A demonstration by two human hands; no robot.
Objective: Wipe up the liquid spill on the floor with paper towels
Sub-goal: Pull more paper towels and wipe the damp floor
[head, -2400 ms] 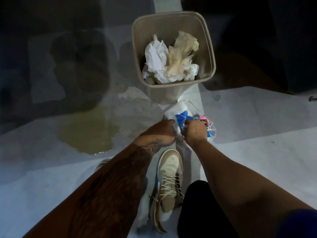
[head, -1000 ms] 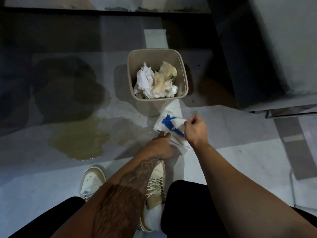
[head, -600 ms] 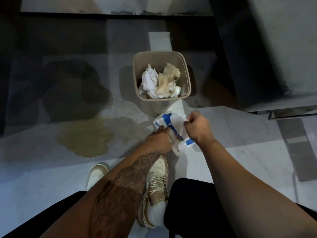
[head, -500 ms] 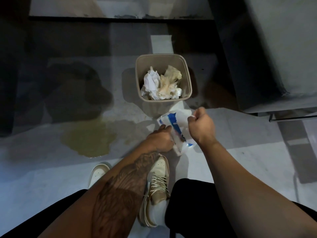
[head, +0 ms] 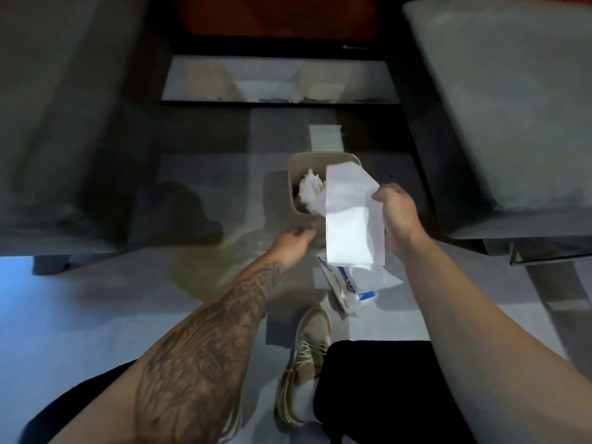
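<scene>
Low on the grey floor [head: 96, 315], at eight o'clock from the waste bin [head: 292, 184], the yellowish spill [head: 205, 267] lies unwiped. A clean folded paper towel [head: 352, 225] now hangs clear in the air at three o'clock of it, pinched at its upper edge by the fingers of the right hand [head: 398, 216]. Half a second ago both hands were at the blue-and-white towel pack [head: 362, 288], which now lies on the floor at six o'clock of the towel. The left hand [head: 293, 243] has let go and hovers with fingers loosely curled, holding nothing. Used crumpled towels [head: 309, 190] sit in the bin. A fresh sheet looks ready, so the likely next move is carrying it to the puddle at nine o'clock.
</scene>
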